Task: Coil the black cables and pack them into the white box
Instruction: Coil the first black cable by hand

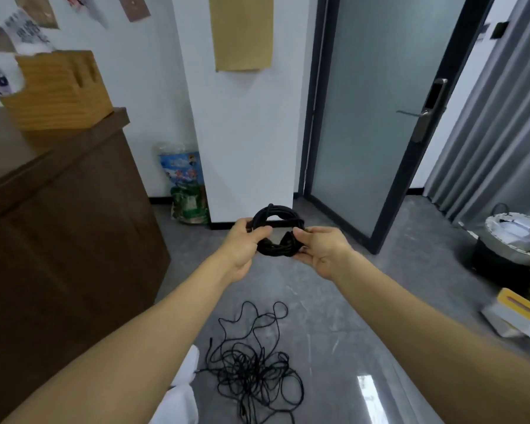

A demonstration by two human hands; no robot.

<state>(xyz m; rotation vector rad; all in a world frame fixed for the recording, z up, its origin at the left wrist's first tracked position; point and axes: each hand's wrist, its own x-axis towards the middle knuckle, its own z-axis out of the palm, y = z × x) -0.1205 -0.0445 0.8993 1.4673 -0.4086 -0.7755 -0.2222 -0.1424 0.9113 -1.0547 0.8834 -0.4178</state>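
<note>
Head view: one coil (276, 231) is wound and held up in front of the door (377, 117), the left hand (245, 246) gripping its left side and the right hand (322, 249) pinching its right. One loose tangle (254, 362) lies on the floor, nearer the person than the door, not yet coiled. A white box (514, 316) sits right of the door; whether it is the target I cannot tell.
</note>
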